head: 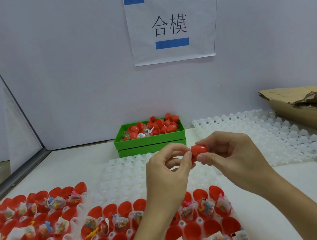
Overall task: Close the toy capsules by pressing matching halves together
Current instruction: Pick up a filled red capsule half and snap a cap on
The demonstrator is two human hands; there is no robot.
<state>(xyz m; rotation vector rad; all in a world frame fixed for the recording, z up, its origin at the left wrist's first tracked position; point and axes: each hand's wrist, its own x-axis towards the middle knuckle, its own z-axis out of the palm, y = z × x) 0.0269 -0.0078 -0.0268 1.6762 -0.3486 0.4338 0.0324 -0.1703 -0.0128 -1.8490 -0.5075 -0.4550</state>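
We judge that the step in hand is the pressing itself: one small red plastic capsule is held in the air between both hands, above the near clear plastic tray with round pockets. Our right hand has its fingers and thumb curled around the rounded half. Our left hand pinches the other end with thumb and forefinger; its other fingers are loosely bent. The seam between the two halves is partly hidden by the fingertips, so we cannot tell if it is already fully closed.

The next move, in our judgement, calls for a straight push along the axis of the capsule until the halves lock, without tilting. After that the closed piece probably belongs in the green rectangular plastic box at the wall, where red pieces and some small packets are already piled.

About the count: we see one capsule in the hands and one green box. There are three empty clear trays, the near one and the clear trays at the right. In front lie two filled trays of open red halves, many with small toy packets inside; these are too many and too blurred to count exactly. One torn brown cardboard box lies at the far right.
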